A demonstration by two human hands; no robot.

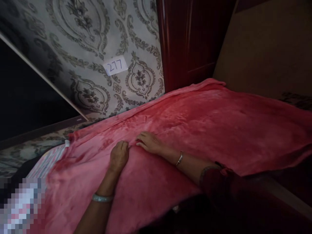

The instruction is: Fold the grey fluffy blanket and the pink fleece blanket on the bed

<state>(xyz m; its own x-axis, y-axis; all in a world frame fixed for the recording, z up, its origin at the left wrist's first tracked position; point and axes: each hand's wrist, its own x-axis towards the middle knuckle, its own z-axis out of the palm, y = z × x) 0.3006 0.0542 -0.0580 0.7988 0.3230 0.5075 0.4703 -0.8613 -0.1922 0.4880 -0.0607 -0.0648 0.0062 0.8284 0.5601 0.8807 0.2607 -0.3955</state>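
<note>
A pink-red plush blanket (200,143) lies spread out, with rumples and folds near its far edge. My left hand (119,154), with a pale bangle on its wrist, is closed on the blanket's surface, fingers bent in a pinch. Just to its right, my right hand (149,142) curls its fingers and thumb onto the same cloth; a thin metal bracelet circles that wrist. A short raised bit of blanket runs between the two sets of fingertips. Whether anything small is pinched there too is too dark to see.
Behind the blanket rises a wall with patterned wallpaper (143,76) and a paper label reading 277 (115,66). A dark red wooden panel (187,39) stands beside it. A dark screen-like panel (29,94) is at left, above striped cloth (47,164).
</note>
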